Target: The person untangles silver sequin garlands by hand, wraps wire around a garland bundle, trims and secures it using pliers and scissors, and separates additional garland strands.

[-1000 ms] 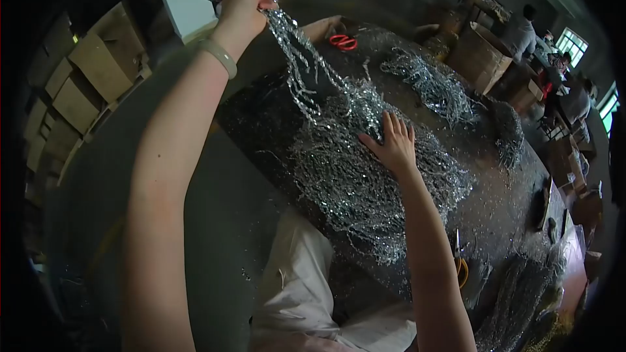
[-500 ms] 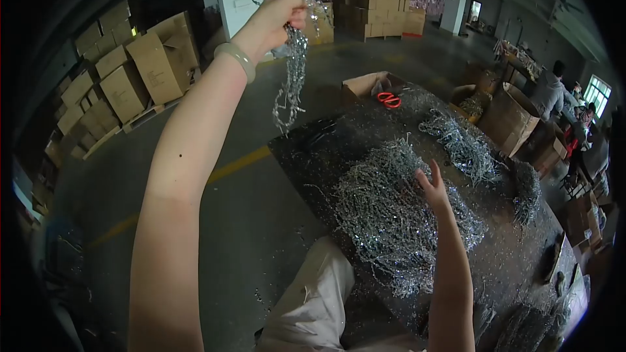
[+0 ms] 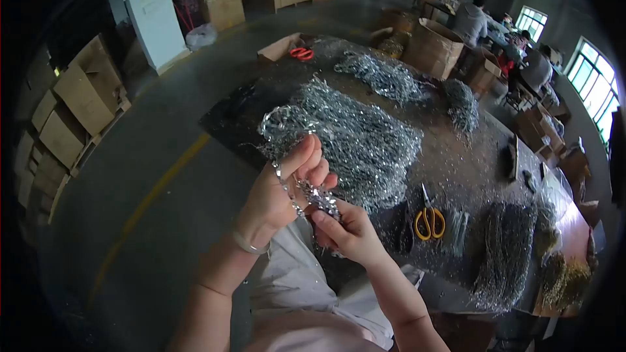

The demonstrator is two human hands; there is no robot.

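Note:
My left hand (image 3: pixel 287 179), a bracelet at its wrist, is closed round a silver tinsel strand (image 3: pixel 319 201) in front of my lap. Close beside it, my right hand (image 3: pixel 342 228) pinches the lower part of the same strand. Just beyond the hands a large heap of silver tinsel (image 3: pixel 365 140) covers part of the dark table (image 3: pixel 450 163). Yellow-handled scissors (image 3: pixel 429 221) lie to the right of my right hand, next to a small bundle of pale strands (image 3: pixel 455 233).
Red-handled scissors (image 3: pixel 301 53) lie at the far table edge. More tinsel bundles (image 3: pixel 385 78) and a dark bundle (image 3: pixel 505 248) are on the table. Cardboard boxes (image 3: pixel 433 49) stand behind it. A person in grey (image 3: pixel 471 21) and others are farther back.
My left hand has come down from its raised position with the tinsel. My right hand has left the heap and closed on the strand beside it. The view has turned right.

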